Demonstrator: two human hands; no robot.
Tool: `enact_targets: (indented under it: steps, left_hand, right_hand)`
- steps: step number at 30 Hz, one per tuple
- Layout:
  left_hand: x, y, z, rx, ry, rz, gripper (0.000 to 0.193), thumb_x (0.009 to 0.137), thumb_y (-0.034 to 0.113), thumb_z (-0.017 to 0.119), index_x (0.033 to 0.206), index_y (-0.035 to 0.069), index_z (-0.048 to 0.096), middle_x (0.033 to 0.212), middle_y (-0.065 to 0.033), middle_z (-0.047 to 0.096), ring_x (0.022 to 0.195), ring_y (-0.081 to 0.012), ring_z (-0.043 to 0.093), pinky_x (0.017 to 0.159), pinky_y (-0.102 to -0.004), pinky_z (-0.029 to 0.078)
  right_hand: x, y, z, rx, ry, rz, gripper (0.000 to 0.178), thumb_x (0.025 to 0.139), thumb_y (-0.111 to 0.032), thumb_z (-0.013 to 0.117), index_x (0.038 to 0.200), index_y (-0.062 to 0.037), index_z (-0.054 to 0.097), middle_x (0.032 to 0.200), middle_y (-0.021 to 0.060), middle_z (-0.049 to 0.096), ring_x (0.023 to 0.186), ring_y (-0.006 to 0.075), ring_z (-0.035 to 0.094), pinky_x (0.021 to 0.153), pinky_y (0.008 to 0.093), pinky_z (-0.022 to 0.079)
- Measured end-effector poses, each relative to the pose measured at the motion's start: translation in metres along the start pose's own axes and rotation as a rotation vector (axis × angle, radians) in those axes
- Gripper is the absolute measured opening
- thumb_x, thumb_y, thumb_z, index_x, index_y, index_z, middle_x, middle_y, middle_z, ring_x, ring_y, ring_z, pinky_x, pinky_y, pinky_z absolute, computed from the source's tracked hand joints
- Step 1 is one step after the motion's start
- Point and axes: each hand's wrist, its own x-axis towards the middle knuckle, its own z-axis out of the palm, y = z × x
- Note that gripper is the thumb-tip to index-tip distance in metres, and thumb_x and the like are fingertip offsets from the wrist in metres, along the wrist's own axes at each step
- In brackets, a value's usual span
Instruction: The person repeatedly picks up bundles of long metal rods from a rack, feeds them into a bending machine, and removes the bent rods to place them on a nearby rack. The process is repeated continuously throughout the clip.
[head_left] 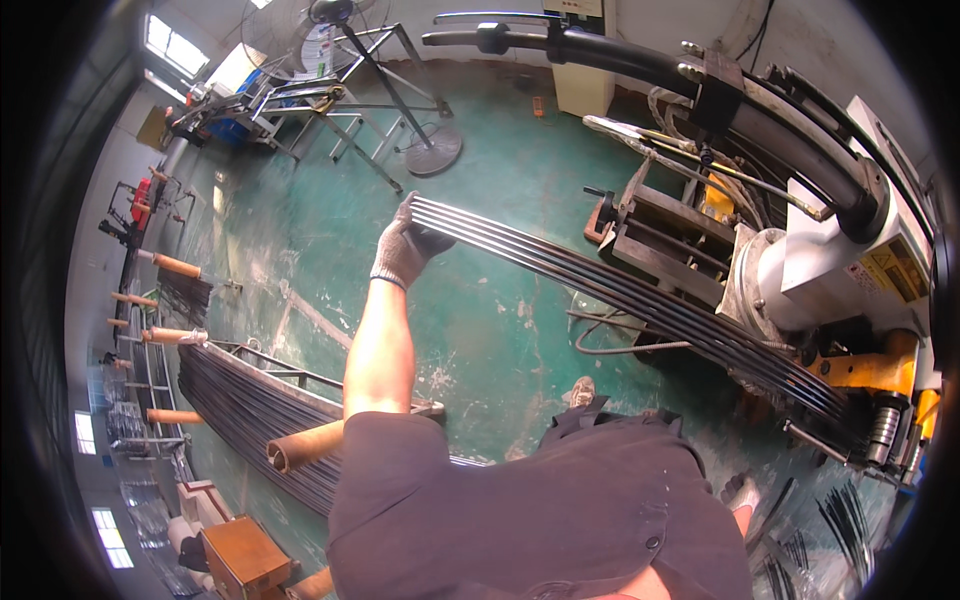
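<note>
My left hand (403,250), in a pale knitted glove, is closed round the ends of several long thin metal rods (560,258). The rods lie side by side and slope down to the right. Their far ends reach the yellow part (868,368) of a large machine, where I cannot make out how they rest. My right hand (741,494), also gloved, is low at my right side beside my dark shirt and apart from the visible stretch of the rods. Its fingers are too small and partly hidden to read.
The machine (820,270) with its thick black arm (640,65) fills the right side. At left, a rack with brown rolls (172,416) holds a bundle of dark rods (250,420). A fan stand (433,150) is ahead, a brown box (245,555) lower left.
</note>
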Motion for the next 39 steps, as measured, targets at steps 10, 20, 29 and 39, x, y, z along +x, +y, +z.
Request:
enact_targets:
  steps: [10,20,29,39]
  left_hand:
    - [-0.008,0.022,-0.02,0.44,0.086,-0.104,0.061,0.108,0.058,0.053,0.156,0.021,0.049,0.147,-0.0089,0.061,0.121,-0.0377,0.067,0.101,-0.0543,0.053]
    - [-0.037,-0.076,-0.011,-0.05,0.317,0.029,0.08,0.113,0.059,0.036,0.17,0.007,0.017,0.175,-0.0201,0.025,0.161,-0.0448,0.025,0.132,-0.0605,0.025]
    - [-0.073,-0.312,0.036,-0.097,0.125,-0.569,0.059,0.112,0.046,0.049,0.157,0.008,0.04,0.158,-0.0135,0.047,0.149,-0.0344,0.044,0.119,-0.0509,0.042]
    - [-0.065,-0.532,0.117,0.857,-0.425,-0.378,0.055,0.11,0.044,0.049,0.15,0.007,0.052,0.156,-0.013,0.054,0.141,-0.0321,0.054,0.119,-0.0498,0.044]
  right_hand:
    - [-0.055,-0.033,0.053,-0.092,-0.014,-0.135,0.033,0.104,-0.044,0.065,0.089,-0.0148,0.063,0.077,-0.0002,0.062,0.064,0.0157,0.057,0.056,0.0348,0.043]
    - [-0.099,-0.049,0.092,-0.352,0.046,-0.193,0.042,0.101,-0.043,0.068,0.116,-0.0043,0.073,0.098,0.0055,0.074,0.087,0.0182,0.07,0.078,0.0356,0.056]
    - [-0.045,0.021,-0.041,-0.423,0.107,0.064,0.042,0.1,-0.045,0.064,0.102,-0.0044,0.072,0.094,0.0066,0.074,0.082,0.0211,0.069,0.069,0.0387,0.057]
    - [0.128,-0.079,-0.17,-0.647,0.039,0.125,0.043,0.101,-0.042,0.07,0.107,-0.0001,0.077,0.092,0.0093,0.077,0.077,0.0223,0.072,0.067,0.0384,0.059]
